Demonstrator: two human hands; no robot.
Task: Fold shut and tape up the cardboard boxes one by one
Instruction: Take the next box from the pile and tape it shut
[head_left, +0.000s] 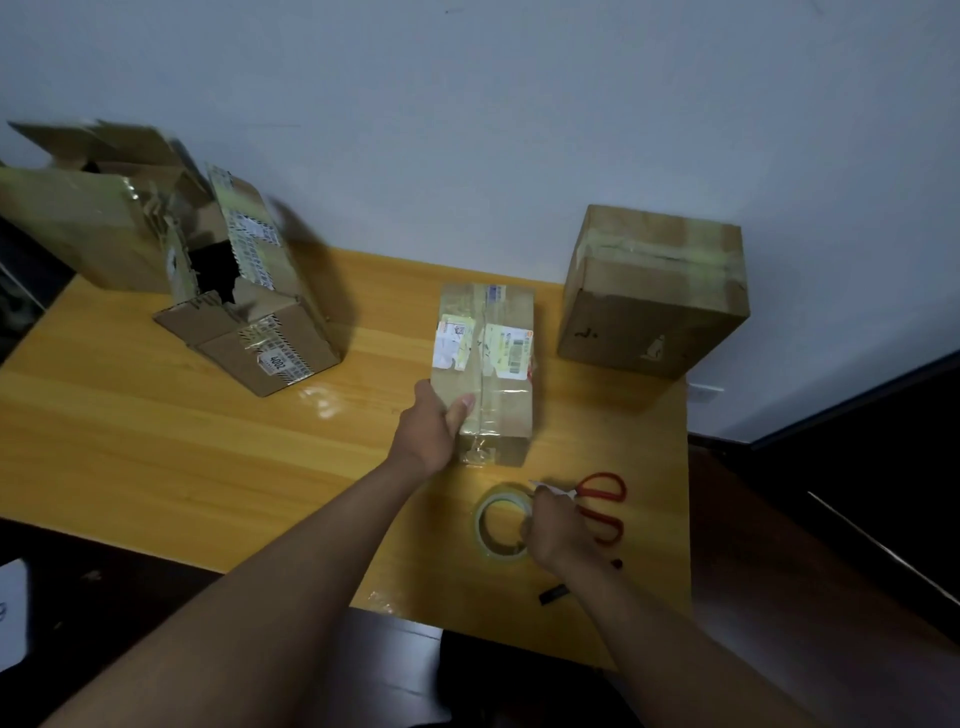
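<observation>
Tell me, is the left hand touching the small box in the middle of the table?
Touching. The head view shows the left hand gripping the small box at its near left corner, thumb pressed on its top.

Single head-mounted view, looking forward and steeply down from close above onto wooden table (156, 441), wall (467, 130) behind, both forearms entering from below.

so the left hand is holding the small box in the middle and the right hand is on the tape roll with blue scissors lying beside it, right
Not quite: the scissors have red handles, not blue, as the head view shows. The rest holds: the left hand grips the small box in the middle, and the right hand is on the tape roll.
</observation>
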